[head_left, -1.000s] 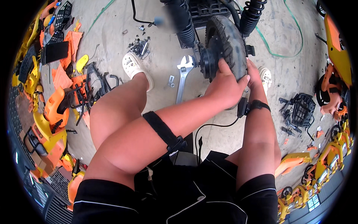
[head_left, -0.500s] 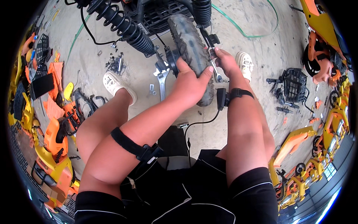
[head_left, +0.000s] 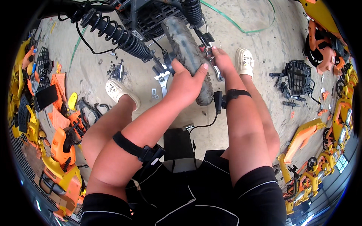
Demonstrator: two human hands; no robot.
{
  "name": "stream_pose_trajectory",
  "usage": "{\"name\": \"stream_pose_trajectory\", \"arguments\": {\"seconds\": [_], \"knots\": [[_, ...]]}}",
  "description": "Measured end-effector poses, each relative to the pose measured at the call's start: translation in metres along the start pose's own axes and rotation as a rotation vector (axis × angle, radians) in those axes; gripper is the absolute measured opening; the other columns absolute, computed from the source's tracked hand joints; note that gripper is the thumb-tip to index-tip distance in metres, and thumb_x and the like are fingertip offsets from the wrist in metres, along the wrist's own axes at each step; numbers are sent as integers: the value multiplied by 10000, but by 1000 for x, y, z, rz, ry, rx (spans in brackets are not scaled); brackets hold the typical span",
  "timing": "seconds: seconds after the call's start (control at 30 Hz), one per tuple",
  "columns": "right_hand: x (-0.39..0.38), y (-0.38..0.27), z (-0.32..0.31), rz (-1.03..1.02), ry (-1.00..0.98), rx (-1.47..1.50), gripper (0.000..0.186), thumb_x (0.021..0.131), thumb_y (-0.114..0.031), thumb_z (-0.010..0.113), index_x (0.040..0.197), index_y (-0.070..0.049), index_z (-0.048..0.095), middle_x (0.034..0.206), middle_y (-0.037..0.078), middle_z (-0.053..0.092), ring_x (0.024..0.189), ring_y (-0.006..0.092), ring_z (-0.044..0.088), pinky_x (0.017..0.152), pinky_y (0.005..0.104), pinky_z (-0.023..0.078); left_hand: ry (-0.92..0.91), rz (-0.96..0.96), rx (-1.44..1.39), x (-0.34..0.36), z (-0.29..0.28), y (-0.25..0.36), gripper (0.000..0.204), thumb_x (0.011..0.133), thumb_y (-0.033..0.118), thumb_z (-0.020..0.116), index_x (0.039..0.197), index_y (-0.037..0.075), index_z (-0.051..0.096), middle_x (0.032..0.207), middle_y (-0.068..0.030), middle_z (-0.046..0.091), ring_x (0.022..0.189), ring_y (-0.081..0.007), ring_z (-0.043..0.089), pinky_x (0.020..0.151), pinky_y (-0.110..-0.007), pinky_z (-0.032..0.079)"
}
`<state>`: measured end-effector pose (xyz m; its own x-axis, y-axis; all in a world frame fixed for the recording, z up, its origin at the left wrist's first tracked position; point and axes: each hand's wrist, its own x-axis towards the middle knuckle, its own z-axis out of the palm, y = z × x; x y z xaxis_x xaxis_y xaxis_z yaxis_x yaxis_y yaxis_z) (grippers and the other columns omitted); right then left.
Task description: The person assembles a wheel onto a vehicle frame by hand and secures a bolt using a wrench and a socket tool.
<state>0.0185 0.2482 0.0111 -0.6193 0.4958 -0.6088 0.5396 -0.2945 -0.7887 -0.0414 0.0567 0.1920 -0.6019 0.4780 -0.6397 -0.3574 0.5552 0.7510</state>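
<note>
My left hand (head_left: 185,82) is closed round the worn black tyre (head_left: 176,34) of a small wheel, thumb on its tread and fingers at the dark hub (head_left: 167,58). On the wheel's right side, my right hand (head_left: 222,62) grips a silver spanner (head_left: 219,75) beside the fork's lower end (head_left: 205,37); the spanner's upper part is partly hidden by the fingers. A large adjustable wrench (head_left: 163,84) lies under the left side of the axle. Black spring shocks (head_left: 113,35) flank the wheel, below a black grid rack (head_left: 132,22).
Small hardware (head_left: 117,71) lies left of the wheel. Orange and yellow body panels (head_left: 58,147) are piled at the left. A black basket with brackets (head_left: 298,77) sits at the right, near rows of yellow vehicles (head_left: 339,120). A green strap (head_left: 245,28) curves across the concrete floor.
The view has shifted, so the wheel and shocks sit further left and both shocks show more. The spanner in my right hand has come into sight. My left hand stays on the tyre.
</note>
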Motion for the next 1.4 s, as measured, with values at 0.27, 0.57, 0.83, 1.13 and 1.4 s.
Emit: {"name": "stream_pose_trajectory", "arguments": {"seconds": [0.27, 0.57, 0.83, 1.13, 1.4], "knots": [[21, 5, -4, -11, 23, -215, 456, 1033, -457, 518, 960, -54, 718, 729, 34, 619, 651, 156, 557, 620, 336, 458, 42, 14, 51, 4, -1, -4, 913, 975, 496, 642, 1418, -122, 135, 1321, -336, 558, 1215, -371, 601, 1026, -387, 464], [28, 6, -3, 74, 26, -199, 489, 1021, -479, 535, 909, -34, 701, 708, 46, 612, 580, 171, 531, 566, 341, 440, 67, 21, 122, 6, 1, -7, 939, 980, 495, 619, 1420, -144, 90, 1267, -365, 590, 1170, -428, 632, 1006, -410, 480], [14, 0, -12, 50, 83, -177, 529, 1028, -483, 542, 1172, 13, 651, 959, 84, 696, 740, 167, 603, 633, 335, 486, 27, 3, 89, 3, 3, -3, 921, 983, 495, 611, 1416, -132, 92, 1285, -374, 577, 1190, -434, 621, 1018, -419, 473], [-72, -142, -35, -117, 380, -121, 447, 995, -338, 576, 1256, 22, 625, 1099, 109, 699, 874, 189, 639, 747, 350, 503, 11, 22, 37, 7, -3, -17, 892, 975, 468, 625, 1394, -116, 97, 1290, -396, 554, 1210, -444, 604, 1028, -428, 463], [-203, -169, 9, -56, 4, -430, 568, 899, -211, 648, 1404, 20, 532, 1250, 136, 673, 1117, 263, 634, 944, 355, 493, -73, -53, -73, -1, -18, -13, 798, 972, 391, 605, 1468, -61, 173, 1443, -281, 476, 1323, -321, 527, 1080, -379, 429]]}}
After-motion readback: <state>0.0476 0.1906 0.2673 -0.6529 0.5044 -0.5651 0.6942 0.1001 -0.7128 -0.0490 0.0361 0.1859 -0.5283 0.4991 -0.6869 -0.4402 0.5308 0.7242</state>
